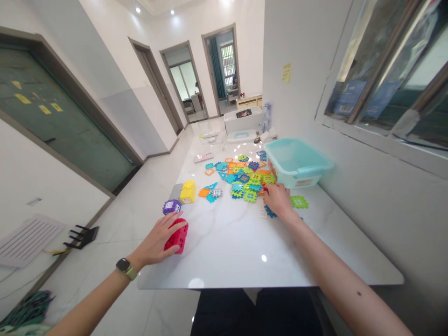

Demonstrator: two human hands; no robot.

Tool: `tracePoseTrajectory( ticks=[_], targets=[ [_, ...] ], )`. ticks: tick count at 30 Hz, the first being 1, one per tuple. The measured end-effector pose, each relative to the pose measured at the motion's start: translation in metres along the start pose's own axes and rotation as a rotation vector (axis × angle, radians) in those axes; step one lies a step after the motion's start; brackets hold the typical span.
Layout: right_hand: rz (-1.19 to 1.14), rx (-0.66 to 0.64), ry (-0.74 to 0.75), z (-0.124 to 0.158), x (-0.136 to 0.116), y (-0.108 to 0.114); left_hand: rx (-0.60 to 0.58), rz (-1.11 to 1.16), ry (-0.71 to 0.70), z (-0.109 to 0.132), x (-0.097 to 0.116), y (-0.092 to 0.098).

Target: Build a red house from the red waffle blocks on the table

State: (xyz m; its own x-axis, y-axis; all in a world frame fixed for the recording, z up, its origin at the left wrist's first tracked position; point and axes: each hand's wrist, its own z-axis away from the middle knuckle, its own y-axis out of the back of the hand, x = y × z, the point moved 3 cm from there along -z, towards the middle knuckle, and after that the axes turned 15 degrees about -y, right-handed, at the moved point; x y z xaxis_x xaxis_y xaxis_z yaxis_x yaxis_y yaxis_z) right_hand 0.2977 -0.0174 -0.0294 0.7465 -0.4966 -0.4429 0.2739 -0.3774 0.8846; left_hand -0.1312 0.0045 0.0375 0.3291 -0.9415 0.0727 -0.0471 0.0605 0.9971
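My left hand (162,238), with a watch on the wrist, is wrapped round a red block (177,236) on the table near its left edge. Just beyond it stand a purple block (171,206) and a yellow block (188,192). At the right side of a pile of flat, notched plastic pieces (241,177), my right hand (277,199) has its fingers on a small red piece (265,188), partly hidden by them. A green piece (299,202) lies to the right of that hand.
A light teal bin (297,163) stands at the right against the wall. Orange and blue pieces (211,192) lie left of the pile. Farther back are a pink box (203,157) and a white box (242,120). The white table (224,252) ends close to my body.
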Motion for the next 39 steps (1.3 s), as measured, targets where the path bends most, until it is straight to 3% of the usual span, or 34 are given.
tracePoseTrajectory(
  ticks=[3, 5, 7, 11, 16, 19, 22, 27, 32, 36, 39],
  targets=[
    [-0.083, 0.05, -0.006, -0.003, -0.001, 0.009, 0.178, -0.023, 0.031, -0.027, 0.004, 0.017],
    [-0.156, 0.079, 0.007, -0.003, -0.003, 0.014, 0.322, -0.008, 0.046, -0.062, 0.007, 0.025],
    [-0.229, 0.095, 0.024, -0.001, -0.005, 0.018, 0.355, 0.036, -0.006, -0.109, 0.01, 0.025],
    [-0.415, 0.066, 0.097, 0.011, -0.014, 0.017, 0.323, 0.143, -0.034, -0.217, 0.006, 0.004],
    [-0.442, -0.012, 0.287, 0.03, -0.031, 0.01, 0.346, 0.184, -0.005, -0.337, -0.009, -0.035],
    [-0.381, -0.028, 0.399, 0.036, -0.04, 0.006, 0.372, 0.188, 0.07, -0.391, -0.021, -0.053],
    [-0.3, 0.011, 0.419, 0.037, -0.044, 0.005, 0.336, 0.189, 0.129, -0.429, -0.034, -0.066],
    [-0.277, 0.029, 0.43, 0.037, -0.046, 0.006, 0.119, 0.226, 0.132, -0.463, -0.06, -0.076],
    [-0.299, 0.003, 0.409, 0.035, -0.045, -0.002, 0.014, 0.277, 0.13, -0.472, -0.071, -0.06],
    [-0.432, 0.0, 0.299, 0.028, -0.036, -0.007, 0.032, 0.41, 0.141, -0.447, -0.068, -0.038],
    [-0.572, 0.034, 0.22, 0.022, -0.028, -0.002, -0.018, 0.592, 0.161, -0.4, -0.057, -0.029]
  ],
)
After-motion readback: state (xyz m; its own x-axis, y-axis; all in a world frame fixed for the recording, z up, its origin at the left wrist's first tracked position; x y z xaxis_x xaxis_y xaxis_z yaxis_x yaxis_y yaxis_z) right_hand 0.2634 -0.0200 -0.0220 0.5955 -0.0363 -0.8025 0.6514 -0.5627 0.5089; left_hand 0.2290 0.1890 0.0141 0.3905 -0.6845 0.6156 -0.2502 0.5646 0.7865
